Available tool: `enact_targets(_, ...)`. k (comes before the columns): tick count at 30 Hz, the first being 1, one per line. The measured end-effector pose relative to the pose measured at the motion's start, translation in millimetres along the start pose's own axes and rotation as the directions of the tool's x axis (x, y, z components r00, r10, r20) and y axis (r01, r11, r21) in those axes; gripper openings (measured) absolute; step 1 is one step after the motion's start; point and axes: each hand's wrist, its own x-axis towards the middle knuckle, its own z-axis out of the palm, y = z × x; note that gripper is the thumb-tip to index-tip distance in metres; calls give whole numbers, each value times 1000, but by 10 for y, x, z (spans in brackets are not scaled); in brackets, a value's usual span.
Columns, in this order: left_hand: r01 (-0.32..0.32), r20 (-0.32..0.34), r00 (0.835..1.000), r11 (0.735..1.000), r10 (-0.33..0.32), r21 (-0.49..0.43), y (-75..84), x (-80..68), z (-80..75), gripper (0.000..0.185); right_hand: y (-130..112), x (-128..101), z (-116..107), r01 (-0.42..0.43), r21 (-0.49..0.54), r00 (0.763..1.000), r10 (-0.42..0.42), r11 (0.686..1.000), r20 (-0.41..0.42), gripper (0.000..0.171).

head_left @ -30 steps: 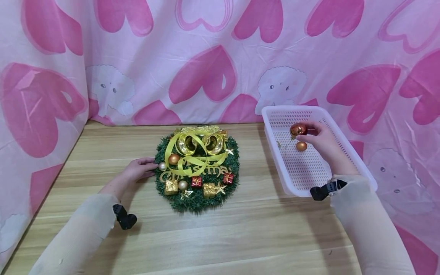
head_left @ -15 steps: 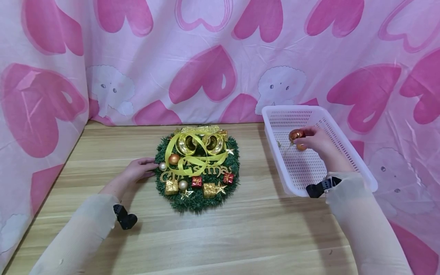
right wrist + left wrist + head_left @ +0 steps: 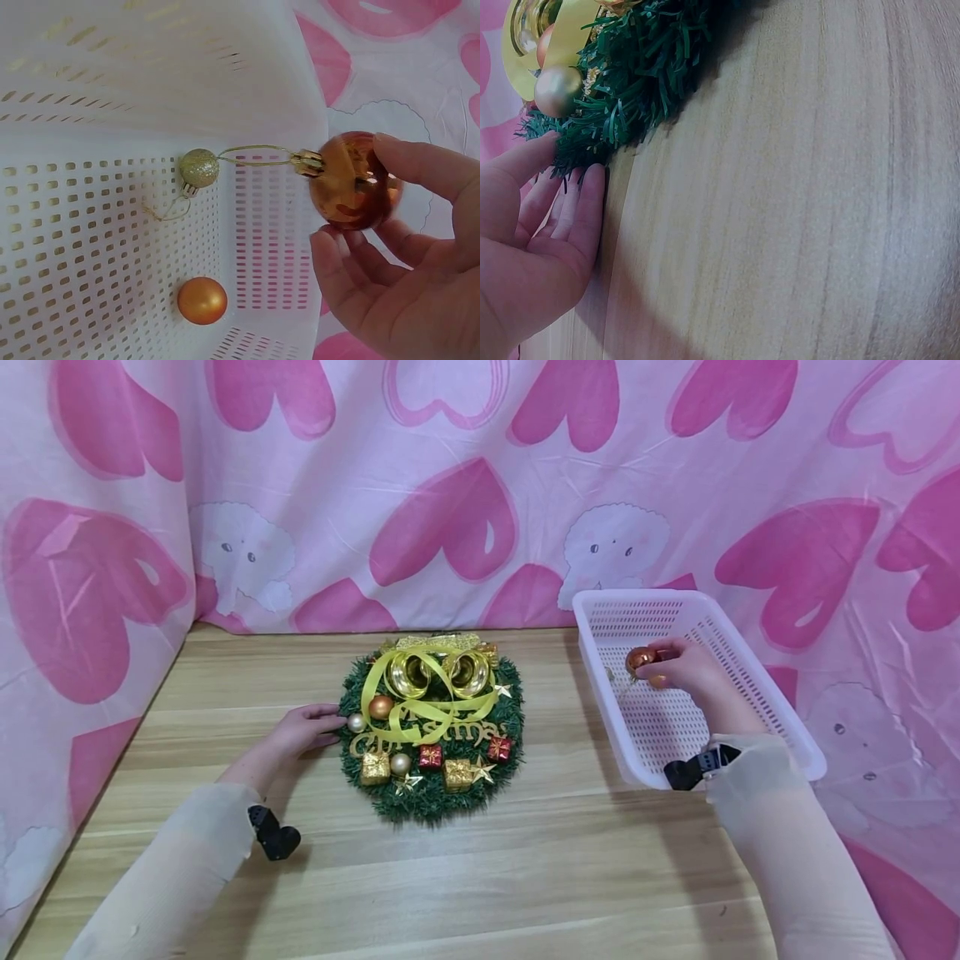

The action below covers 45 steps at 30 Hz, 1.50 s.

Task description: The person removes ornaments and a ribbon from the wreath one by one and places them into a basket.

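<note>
White basket (image 3: 656,727) holds two baubles (image 3: 202,301); right hand (image 3: 416,289) grips one copper bauble (image 3: 349,191).

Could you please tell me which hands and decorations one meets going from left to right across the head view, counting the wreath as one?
Left hand, decorated Christmas wreath, small gold bauble, shiny copper bauble, right hand.

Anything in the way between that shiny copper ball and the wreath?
Yes: the side of the white basket facing the wreath. The right hand holds the copper ball in or over the basket; whether it is above the rim, I can't tell. Past that side, only tabletop shows before the wreath.
</note>
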Motion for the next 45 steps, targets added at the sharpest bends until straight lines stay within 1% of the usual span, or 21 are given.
enact_targets(5,10,-1,1000,1000,-10,7,5,-2,3,65,-20,-1,0,2,-25,1000,-1,1000,31,69)
enact_targets(9,12,0,1000,1000,-12,20,12,-8,-2,65,-55,-8,-1,12,-43,998,-10,999,60,68)
enact_targets(15,16,-2,1000,999,-16,40,21,-17,-2,64,-174,-42,42,26,-73,996,-20,997,82,70)
enact_targets(21,18,-7,1000,999,-18,34,24,-20,4,64,-374,-97,185,106,-65,990,-100,992,97,61)
enact_targets(26,14,-6,1000,999,-14,40,32,-22,9,64,-533,-150,385,195,-25,971,-189,981,143,58)
enact_targets(31,9,-7,1000,999,-9,38,51,-36,11,64,-675,-196,639,257,55,945,-263,965,195,57)
enact_targets(33,8,-6,1000,999,-8,31,55,-38,10,63,-724,-218,747,274,115,932,-293,955,214,56)
enact_targets(36,5,-3,1000,1000,-5,31,59,-41,13,64,-778,-256,910,288,216,911,-336,933,237,57)
enact_targets(39,9,-3,1000,1000,-9,22,59,-40,16,63,-798,-279,1078,291,314,890,-376,904,258,56)
enact_targets(42,9,1,1000,1000,-9,22,57,-39,16,64,-797,-302,1237,300,373,867,-414,878,277,55)
enact_targets(44,10,0,1000,1000,-10,19,56,-38,14,63,-789,-315,1341,318,397,849,-445,861,286,55)
enact_targets(45,10,-2,1000,1000,-10,20,55,-37,13,63,-789,-326,1389,322,404,843,-454,856,289,55)
